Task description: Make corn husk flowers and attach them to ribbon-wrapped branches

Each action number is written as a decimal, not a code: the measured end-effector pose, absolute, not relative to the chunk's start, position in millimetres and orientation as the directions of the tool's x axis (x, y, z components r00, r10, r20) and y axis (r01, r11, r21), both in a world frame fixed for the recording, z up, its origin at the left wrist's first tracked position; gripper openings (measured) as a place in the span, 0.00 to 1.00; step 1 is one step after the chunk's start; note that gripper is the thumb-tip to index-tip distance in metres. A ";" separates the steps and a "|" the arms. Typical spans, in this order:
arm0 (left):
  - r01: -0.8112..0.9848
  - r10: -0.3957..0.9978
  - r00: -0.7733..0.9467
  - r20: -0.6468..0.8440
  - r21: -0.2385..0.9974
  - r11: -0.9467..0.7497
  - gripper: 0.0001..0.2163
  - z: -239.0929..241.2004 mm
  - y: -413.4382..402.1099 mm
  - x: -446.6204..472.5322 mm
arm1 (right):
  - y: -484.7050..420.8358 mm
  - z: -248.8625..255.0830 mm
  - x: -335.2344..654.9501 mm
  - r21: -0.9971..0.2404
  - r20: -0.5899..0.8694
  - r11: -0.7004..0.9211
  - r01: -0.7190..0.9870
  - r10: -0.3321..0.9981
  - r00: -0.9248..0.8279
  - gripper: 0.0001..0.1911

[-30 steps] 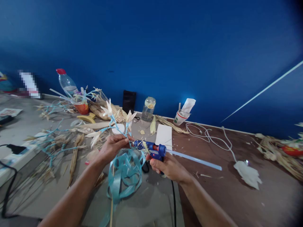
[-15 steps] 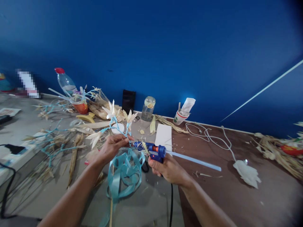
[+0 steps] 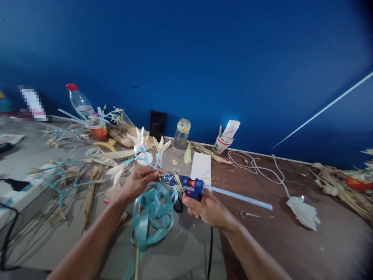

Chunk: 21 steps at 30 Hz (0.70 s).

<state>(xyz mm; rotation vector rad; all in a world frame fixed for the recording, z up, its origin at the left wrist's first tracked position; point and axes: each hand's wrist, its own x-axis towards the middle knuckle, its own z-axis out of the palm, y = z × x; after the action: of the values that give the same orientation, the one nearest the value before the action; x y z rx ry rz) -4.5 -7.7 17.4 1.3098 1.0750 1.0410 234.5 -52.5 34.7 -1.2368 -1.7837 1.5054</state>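
Observation:
My left hand (image 3: 136, 182) is closed around a branch wrapped in light blue ribbon (image 3: 145, 155) that carries cream corn-husk flowers (image 3: 140, 139). Loops of loose blue ribbon (image 3: 153, 214) hang below that hand. My right hand (image 3: 208, 210) grips a blue hot glue gun (image 3: 189, 186), its nozzle pointing left and touching the branch right by my left fingers. A long clear glue stick (image 3: 239, 197) juts from the gun's back toward the right. The gun's black cord (image 3: 210, 249) drops toward me.
On the grey and brown table lie several ribbon-wrapped branches (image 3: 62, 177), corn husks (image 3: 124, 136), a red-capped plastic bottle (image 3: 78, 101), an orange cup (image 3: 100, 132), a glass jar (image 3: 182, 134), a paper cup (image 3: 223, 144), white card (image 3: 201, 168), a white cable (image 3: 256, 167), a white husk leaf (image 3: 303, 212).
The flowered branch in my left hand has turned and shifted slightly right. Both hands and the glue gun stay almost in place.

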 end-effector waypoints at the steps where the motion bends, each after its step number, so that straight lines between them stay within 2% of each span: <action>1: 0.033 0.977 0.211 -0.006 0.999 -0.001 0.13 17.0 -7.4 -4.9 | -52.7 35.3 234.4 -0.948 -0.178 -0.024 0.317 0.865 -0.468 0.22; 21: 0.052 0.976 0.219 0.007 0.998 -0.019 0.14 18.0 -7.9 -4.9 | -55.8 38.0 234.4 -0.930 -0.223 -0.044 0.365 0.857 -0.465 0.23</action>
<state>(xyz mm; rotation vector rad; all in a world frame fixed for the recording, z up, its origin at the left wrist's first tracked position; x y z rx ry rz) -4.9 -7.9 18.0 1.3541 1.0759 1.0280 234.4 -55.8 38.0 -1.2883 -1.8072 1.5227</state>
